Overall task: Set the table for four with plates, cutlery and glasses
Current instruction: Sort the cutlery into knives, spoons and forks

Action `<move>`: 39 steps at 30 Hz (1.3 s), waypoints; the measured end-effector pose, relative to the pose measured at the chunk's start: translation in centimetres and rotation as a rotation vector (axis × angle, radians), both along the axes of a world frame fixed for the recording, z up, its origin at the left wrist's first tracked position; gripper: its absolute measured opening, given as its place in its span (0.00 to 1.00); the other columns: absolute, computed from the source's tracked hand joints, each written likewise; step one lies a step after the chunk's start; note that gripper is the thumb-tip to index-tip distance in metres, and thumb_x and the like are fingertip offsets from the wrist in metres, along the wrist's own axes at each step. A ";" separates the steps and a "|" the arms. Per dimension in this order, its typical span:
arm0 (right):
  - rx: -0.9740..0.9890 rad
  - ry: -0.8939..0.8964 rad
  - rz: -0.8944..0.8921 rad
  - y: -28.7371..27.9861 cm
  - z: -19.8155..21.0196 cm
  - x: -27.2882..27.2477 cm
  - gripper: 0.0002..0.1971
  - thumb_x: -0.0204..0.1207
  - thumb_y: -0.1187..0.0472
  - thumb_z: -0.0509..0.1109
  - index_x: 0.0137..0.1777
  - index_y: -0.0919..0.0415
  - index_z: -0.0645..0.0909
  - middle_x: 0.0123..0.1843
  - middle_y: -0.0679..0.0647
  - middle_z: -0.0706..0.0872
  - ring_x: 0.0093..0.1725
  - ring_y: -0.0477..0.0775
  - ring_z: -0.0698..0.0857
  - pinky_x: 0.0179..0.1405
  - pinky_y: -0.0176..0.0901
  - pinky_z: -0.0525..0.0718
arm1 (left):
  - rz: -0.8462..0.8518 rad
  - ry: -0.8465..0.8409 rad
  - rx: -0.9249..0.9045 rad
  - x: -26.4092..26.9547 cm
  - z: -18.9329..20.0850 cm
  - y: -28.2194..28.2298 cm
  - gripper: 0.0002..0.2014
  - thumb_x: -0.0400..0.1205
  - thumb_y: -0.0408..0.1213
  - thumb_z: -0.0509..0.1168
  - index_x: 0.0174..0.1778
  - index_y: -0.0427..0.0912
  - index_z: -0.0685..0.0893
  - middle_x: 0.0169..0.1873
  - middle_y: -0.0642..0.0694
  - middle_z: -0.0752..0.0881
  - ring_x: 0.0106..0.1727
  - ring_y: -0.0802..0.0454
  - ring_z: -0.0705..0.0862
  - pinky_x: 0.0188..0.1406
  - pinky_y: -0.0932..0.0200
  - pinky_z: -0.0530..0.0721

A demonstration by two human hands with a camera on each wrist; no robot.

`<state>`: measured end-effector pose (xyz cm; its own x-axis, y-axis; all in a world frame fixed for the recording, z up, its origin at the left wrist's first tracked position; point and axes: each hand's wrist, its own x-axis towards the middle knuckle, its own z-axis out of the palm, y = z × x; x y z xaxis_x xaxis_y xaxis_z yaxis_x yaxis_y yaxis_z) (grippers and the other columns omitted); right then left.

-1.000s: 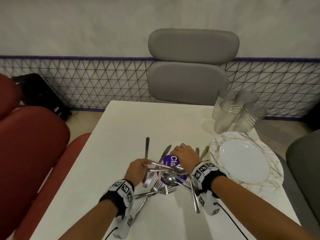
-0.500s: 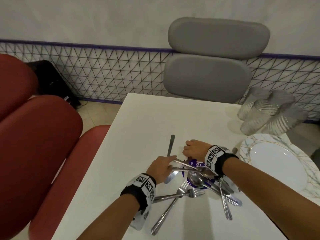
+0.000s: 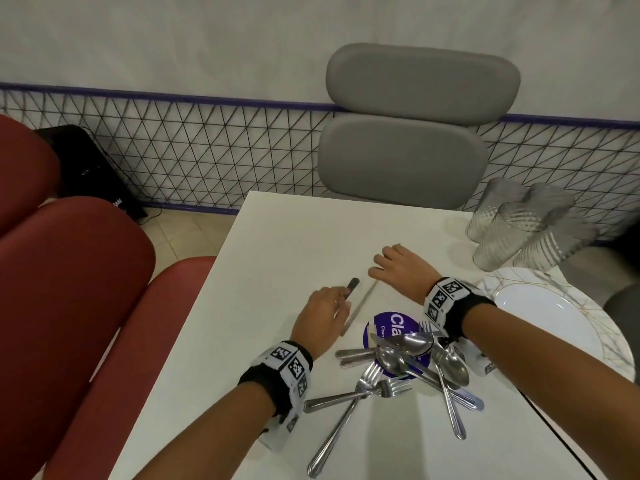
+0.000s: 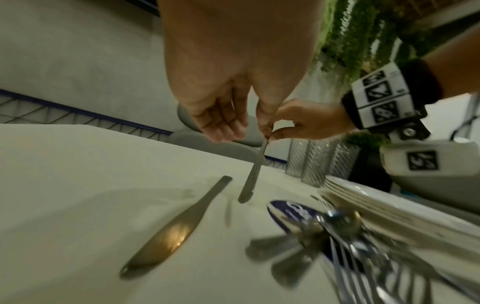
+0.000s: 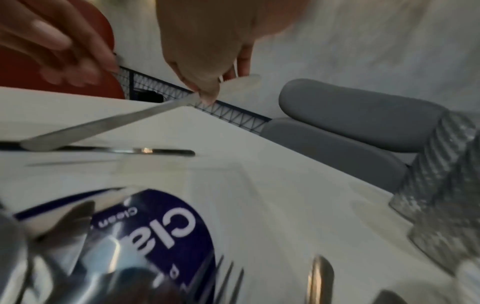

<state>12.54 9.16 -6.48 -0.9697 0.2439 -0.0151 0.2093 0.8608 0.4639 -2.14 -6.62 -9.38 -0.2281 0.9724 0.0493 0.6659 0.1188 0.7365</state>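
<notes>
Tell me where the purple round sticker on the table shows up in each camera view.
Head: purple sticker low centre, under the cutlery pile.
Left wrist: sticker lower right, behind blurred forks.
Right wrist: sticker bottom left, lettering upside down.
Shared landmark: ribbed glasses, up-right of it everywhere.

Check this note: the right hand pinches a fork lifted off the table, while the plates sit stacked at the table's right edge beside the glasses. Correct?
One slip: the right hand pinches a knife, not a fork, as the right wrist view shows. The rest holds: it is lifted off the table, and the plates sit stacked at the right edge beside the glasses.
</notes>
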 end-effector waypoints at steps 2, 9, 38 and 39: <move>0.032 0.117 0.073 -0.4 1.0 -1.0 0.17 0.54 0.66 0.82 0.41 0.54 0.83 0.37 0.51 0.85 0.36 0.54 0.83 0.38 0.43 0.84 | 0.017 -0.165 -0.092 -0.3 1.0 0.8 0.23 0.85 0.47 0.58 0.75 0.46 0.69 0.62 0.50 0.78 0.63 0.54 0.75 0.64 0.59 0.74; -0.138 0.520 -0.151 -3.0 -0.2 -5.2 0.22 0.61 0.77 0.67 0.56 0.61 0.75 0.55 0.58 0.84 0.53 0.61 0.82 0.59 0.49 0.80 | 0.215 -0.472 -0.104 -2.9 -0.2 0.3 0.13 0.87 0.34 0.52 0.60 0.41 0.80 0.33 0.51 0.82 0.33 0.57 0.77 0.33 0.68 0.75; -1.066 0.900 -0.509 -6.5 0.7 -3.5 0.03 0.78 0.67 0.64 0.50 0.65 0.77 0.42 0.57 0.83 0.40 0.54 0.79 0.45 0.46 0.79 | 0.484 -0.753 -0.046 -4.3 -1.5 -4.8 0.03 0.82 0.35 0.64 0.44 0.45 0.82 0.36 0.45 0.83 0.28 0.55 0.78 0.28 0.63 0.72; -1.144 0.999 -0.587 -6.4 1.1 -3.2 0.01 0.77 0.68 0.65 0.47 0.63 0.77 0.39 0.55 0.82 0.37 0.52 0.80 0.42 0.44 0.80 | 0.480 -0.735 -0.017 -3.7 -1.3 -4.7 0.04 0.83 0.35 0.63 0.44 0.45 0.81 0.37 0.45 0.84 0.27 0.56 0.80 0.27 0.64 0.74</move>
